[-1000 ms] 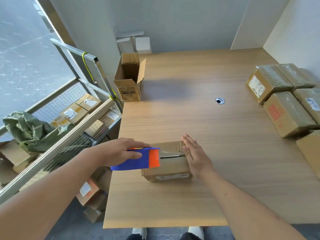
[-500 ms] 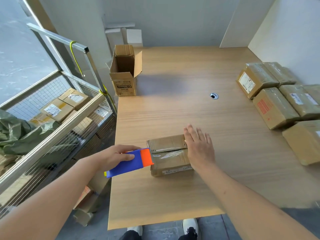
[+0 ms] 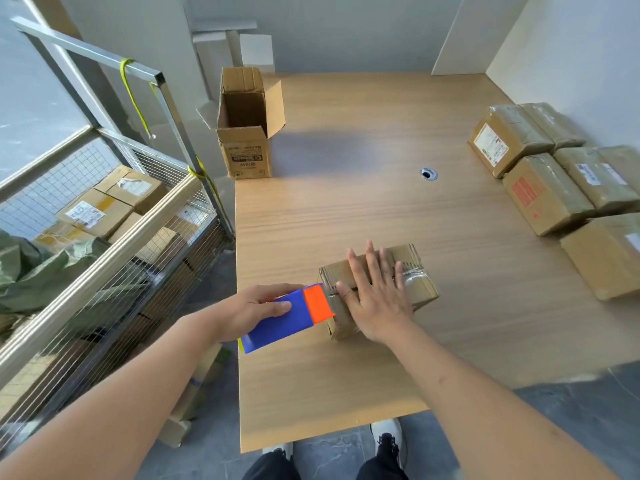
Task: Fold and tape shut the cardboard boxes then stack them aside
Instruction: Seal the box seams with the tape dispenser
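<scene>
- The left hand (image 3: 258, 306) curls its fingers and thumb round a blue and orange plastic tape dispenser (image 3: 289, 316), held at the left end of a small brown cardboard box (image 3: 414, 284).
- The dispenser's orange head touches the box's left end at the top edge, where a strip of clear tape (image 3: 410, 274) runs along the top seam to the right end.
- The right hand (image 3: 375, 296) lies flat on the box top, fingers straight and spread, pressing down and holding nothing.
- The box sits near the front of a light wooden table (image 3: 346, 209), with its flaps folded closed.
- At the table's far left corner stands an open brown cardboard box (image 3: 246, 140), upright with its flaps raised.
- Along the right edge of the table lie several taped brown parcels (image 3: 540, 181), packed close together, some bearing labels.
- Left of the table stands a metal wire cage trolley (image 3: 104, 216) with more cardboard boxes inside.
</scene>
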The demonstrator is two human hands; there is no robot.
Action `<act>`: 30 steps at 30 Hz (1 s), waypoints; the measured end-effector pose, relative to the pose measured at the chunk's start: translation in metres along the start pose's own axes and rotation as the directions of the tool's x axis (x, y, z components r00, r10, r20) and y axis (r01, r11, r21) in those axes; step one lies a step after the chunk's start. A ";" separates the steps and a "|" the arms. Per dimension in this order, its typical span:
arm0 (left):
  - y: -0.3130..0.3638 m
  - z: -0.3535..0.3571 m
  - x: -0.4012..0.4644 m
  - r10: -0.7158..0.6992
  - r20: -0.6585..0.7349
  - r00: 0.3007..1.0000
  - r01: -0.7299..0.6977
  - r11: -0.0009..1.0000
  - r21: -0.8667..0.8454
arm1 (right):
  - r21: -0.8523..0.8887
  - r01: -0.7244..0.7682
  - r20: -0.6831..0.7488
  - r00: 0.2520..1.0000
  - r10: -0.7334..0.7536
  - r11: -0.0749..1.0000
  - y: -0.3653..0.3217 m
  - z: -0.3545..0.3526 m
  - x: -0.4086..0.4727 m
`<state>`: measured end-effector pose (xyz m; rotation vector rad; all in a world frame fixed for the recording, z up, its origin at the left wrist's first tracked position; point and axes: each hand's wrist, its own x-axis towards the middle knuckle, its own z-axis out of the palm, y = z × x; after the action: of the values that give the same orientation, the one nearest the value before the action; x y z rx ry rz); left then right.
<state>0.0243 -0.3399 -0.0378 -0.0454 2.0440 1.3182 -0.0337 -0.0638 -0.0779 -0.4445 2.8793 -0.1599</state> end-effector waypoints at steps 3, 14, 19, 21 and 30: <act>-0.021 -0.012 -0.005 -0.026 -0.008 1.000 0.026 0.999 -0.038 | -0.005 -0.010 0.053 0.999 0.010 1.000 0.000 -0.004 0.001; -0.006 -0.002 0.004 0.032 0.018 0.999 -0.036 0.912 0.408 | -0.015 -0.017 0.058 0.998 0.018 1.000 -0.002 -0.005 0.000; 0.007 0.012 0.018 0.010 -0.004 1.000 -0.008 0.915 0.404 | -0.019 -0.006 0.063 0.998 0.007 1.000 -0.003 -0.007 -0.001; 0.011 0.010 0.023 -0.022 0.003 1.000 0.019 0.911 0.411 | -0.030 -0.005 0.060 0.998 0.007 1.000 -0.003 -0.007 0.000; 0.019 0.003 0.028 -0.141 -0.030 0.990 0.136 0.841 0.523 | -0.047 -0.076 0.117 0.990 0.081 0.996 -0.019 -0.021 -0.009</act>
<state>-0.0028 -0.3189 -0.0396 0.0592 2.2785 0.6343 -0.0252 -0.0777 -0.0532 -0.3358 2.7819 -0.0572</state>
